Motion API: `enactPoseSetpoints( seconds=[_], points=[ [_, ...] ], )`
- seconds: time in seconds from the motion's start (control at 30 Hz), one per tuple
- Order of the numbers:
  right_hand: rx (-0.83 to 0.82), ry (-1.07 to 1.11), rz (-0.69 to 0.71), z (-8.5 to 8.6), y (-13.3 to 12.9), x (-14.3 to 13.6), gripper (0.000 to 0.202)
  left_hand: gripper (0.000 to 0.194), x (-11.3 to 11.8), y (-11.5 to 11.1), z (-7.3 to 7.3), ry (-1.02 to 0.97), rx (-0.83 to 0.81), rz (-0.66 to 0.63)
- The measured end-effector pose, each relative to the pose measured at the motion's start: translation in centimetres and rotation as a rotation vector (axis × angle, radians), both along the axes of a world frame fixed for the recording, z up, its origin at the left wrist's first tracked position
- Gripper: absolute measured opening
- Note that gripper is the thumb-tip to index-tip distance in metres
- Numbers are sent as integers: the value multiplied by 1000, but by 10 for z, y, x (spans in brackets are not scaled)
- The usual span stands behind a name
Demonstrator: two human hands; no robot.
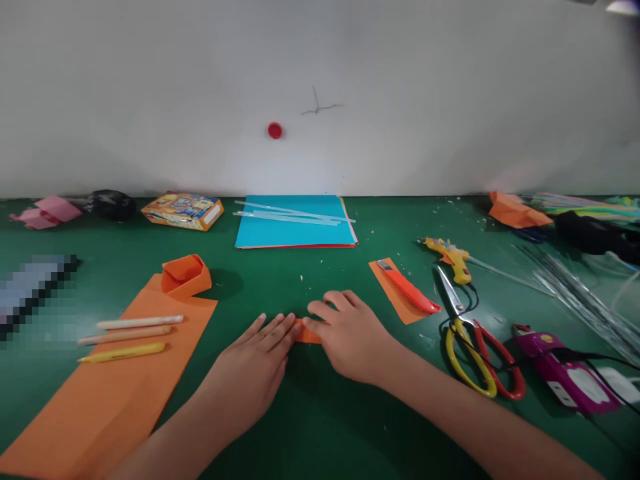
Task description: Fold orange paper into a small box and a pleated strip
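A small orange paper piece (309, 333) lies on the green table between my hands, partly covered by them. My left hand (260, 363) rests flat with its fingers stretched out, the fingertips on the paper's left end. My right hand (353, 333) has its fingers bent, with thumb and forefinger at the paper's right side; whether they pinch it is hard to see. To the left, a folded orange paper shape (186, 276) stands on a large orange sheet (120, 400), beside several crayon-like sticks (125, 352).
Blue sheets (295, 233) with clear sticks lie at the back, a patterned box (183, 211) to their left. Rightward are a red cutter (407, 288), scissors (463, 327), a yellow glue gun (450, 257) and a purple power strip (567, 373) with black cables.
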State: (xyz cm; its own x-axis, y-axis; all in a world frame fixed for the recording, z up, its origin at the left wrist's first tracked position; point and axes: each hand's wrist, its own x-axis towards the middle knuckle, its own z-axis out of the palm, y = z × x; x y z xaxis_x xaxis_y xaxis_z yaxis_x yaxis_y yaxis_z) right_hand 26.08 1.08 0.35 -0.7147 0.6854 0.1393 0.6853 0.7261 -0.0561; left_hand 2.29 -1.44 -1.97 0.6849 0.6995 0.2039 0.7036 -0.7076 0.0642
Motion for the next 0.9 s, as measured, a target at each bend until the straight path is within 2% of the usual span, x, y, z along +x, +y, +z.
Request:
enactPoseSetpoints(
  seconds=[0.2, 0.3, 0.4, 0.53, 0.7, 0.8, 0.9],
  points=[
    [-75, -80, -102, -3, -7, 45, 74, 50, -7, 1, -10, -19, 13, 2],
    [-136, -61, -160, -6, -13, 57, 79, 56, -11, 0, -13, 3, -1, -40],
    [-130, -27, -158, -9, -18, 57, 72, 61, -15, -3, -10, 33, 0, -59],
    [-115, 63, -114, -7, -20, 45, 44, 63, -16, 1, -1, 85, -38, -115],
    [-123, 132, -178, -3, -2, 28, 33, 63, -6, 27, 5, 67, -125, -123],
    [-152, 154, -205, -6, 13, 25, 23, 54, 5, 43, 7, 46, -116, -106],
    [-165, 195, -180, -13, 22, 29, 21, 47, 12, 49, 8, -1, -84, -82]
  ],
)
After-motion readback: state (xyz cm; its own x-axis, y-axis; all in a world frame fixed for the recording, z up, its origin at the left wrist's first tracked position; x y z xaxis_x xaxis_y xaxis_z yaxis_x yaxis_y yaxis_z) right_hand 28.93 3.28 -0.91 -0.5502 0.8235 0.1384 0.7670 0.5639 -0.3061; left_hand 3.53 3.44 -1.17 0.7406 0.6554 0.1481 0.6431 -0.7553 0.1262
